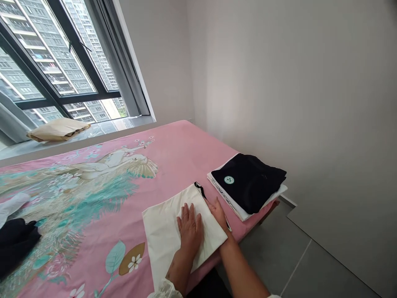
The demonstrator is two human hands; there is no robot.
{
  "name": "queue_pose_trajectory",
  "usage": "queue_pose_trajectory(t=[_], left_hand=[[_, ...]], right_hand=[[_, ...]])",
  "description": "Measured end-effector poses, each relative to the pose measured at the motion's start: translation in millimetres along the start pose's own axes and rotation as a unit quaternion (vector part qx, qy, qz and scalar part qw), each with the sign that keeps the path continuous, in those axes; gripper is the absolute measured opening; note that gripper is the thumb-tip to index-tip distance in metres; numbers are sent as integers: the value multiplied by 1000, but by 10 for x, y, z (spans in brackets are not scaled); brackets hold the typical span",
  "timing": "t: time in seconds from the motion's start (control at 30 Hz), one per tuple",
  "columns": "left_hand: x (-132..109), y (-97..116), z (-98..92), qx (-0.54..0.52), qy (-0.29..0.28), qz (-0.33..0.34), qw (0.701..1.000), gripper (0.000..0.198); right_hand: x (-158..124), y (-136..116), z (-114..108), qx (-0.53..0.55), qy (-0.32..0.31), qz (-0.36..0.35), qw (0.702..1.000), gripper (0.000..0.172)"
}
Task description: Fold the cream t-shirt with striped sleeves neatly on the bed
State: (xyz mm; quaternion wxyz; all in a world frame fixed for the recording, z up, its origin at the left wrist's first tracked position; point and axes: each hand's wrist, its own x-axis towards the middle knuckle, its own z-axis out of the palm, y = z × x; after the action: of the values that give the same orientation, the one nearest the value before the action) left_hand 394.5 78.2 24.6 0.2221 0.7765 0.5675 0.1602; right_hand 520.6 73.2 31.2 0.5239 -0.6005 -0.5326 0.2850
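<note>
A cream folded cloth (164, 229) lies on the pink bedsheet (173, 157) near the bed's front edge. My left hand (190, 229) rests flat on top of it, fingers stretched out and together. My right hand (218, 213) lies at the cloth's right edge, fingers extended along the fold, beside a black strap (200, 188) that sticks out at the cloth's far corner. Neither hand grips anything.
A stack of folded clothes, black on top of white (251, 182), sits at the bed's right corner. Dark clothing (15, 244) and a white piece (10, 205) lie at the left. A tan cushion (57, 129) rests on the window sill. Grey floor (294, 256) at right.
</note>
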Motion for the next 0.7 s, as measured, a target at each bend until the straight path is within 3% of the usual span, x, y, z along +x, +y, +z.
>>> queue_pose_trajectory(t=[0.13, 0.2, 0.27, 0.37, 0.47, 0.6, 0.7], left_hand=[[-14, 91, -69, 65, -51, 6, 997, 57], [-64, 94, -152, 80, -58, 17, 995, 58], [-155, 10, -270, 96, -38, 44, 994, 56], [-375, -297, -467, 153, 32, 92, 983, 52], [-668, -704, -582, 203, 66, 129, 968, 52], [-1020, -1110, -489, 225, 55, 182, 956, 57], [-1156, -1223, -346, 223, 77, 164, 958, 61]], right_hand=[[-65, -78, -300, 106, 24, 88, 990, 67], [-136, -254, -377, 133, 56, 91, 985, 62], [-210, -468, -341, 91, 46, 52, 993, 56], [-267, -717, -64, -26, -37, -7, 999, 50], [-259, -808, 376, -112, -135, -72, 982, 47], [-231, -727, 978, -141, -301, -194, 923, 43], [-139, -560, 1347, -165, -372, -265, 874, 45]])
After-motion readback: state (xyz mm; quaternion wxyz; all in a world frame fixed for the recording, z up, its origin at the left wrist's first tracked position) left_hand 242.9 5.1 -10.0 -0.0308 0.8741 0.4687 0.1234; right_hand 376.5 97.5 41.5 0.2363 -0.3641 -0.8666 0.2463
